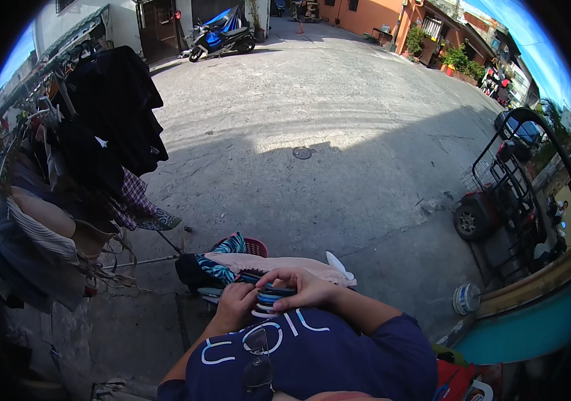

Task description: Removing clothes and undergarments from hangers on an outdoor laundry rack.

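Observation:
My right hand (303,289) grips a stacked bunch of slim black, blue and white plastic pieces (269,297), which look like clothes hangers, between thumb and fingers. On the left side of the same bunch, my left hand (238,302) has its fingers curled on a dark piece; its exact grip is partly hidden. Just beyond both hands lies a heap of laundry: a pale pink cloth (285,265), a blue-and-black patterned cloth (215,268) and a black cloth (189,272). Under the heap, the rim of a dark red plastic basket (256,247) shows.
Clothes hang on a rack at left, including a black garment (115,105) and a checked cloth (132,195). A metal pole (140,261) runs low beneath them. At right stand a wheeled vehicle (476,218) and a white bucket (466,299). A motorcycle (223,37) is parked across the concrete.

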{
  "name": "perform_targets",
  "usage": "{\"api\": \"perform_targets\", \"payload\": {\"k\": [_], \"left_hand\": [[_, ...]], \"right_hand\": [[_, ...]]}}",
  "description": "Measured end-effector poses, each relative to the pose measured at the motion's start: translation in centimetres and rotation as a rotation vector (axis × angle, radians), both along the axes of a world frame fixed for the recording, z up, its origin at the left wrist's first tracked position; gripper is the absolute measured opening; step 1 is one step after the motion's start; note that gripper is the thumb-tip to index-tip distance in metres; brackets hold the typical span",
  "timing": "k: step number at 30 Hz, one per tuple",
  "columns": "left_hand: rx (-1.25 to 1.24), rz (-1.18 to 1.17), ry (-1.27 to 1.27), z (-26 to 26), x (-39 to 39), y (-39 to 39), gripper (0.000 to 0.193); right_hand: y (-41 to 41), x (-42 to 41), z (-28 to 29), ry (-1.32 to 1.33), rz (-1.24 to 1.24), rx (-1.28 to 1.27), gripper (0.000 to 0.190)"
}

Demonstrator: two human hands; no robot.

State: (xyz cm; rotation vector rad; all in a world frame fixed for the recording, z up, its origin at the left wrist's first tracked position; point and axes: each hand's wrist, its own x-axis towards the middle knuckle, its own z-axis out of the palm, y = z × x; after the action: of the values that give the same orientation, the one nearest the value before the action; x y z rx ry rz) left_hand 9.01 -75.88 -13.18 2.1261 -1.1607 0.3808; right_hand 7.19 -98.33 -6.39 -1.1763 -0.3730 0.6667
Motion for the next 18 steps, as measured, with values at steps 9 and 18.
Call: {"api": "perform_targets", "payload": {"k": [9, 18], "left_hand": [[0.104, 0.044, 0.048, -0.8, 0.0, -0.2, 0.027], [0.133, 0.066, 0.050, -0.8, 0.7, -1.2, 0.024]], "right_hand": [[0.5, 0.5, -0.7, 0.166, -0.022, 0.021, 0.032], [0.1, 1.1, 0.7, 0.138, -0.140, -0.094, 0.025]]}}
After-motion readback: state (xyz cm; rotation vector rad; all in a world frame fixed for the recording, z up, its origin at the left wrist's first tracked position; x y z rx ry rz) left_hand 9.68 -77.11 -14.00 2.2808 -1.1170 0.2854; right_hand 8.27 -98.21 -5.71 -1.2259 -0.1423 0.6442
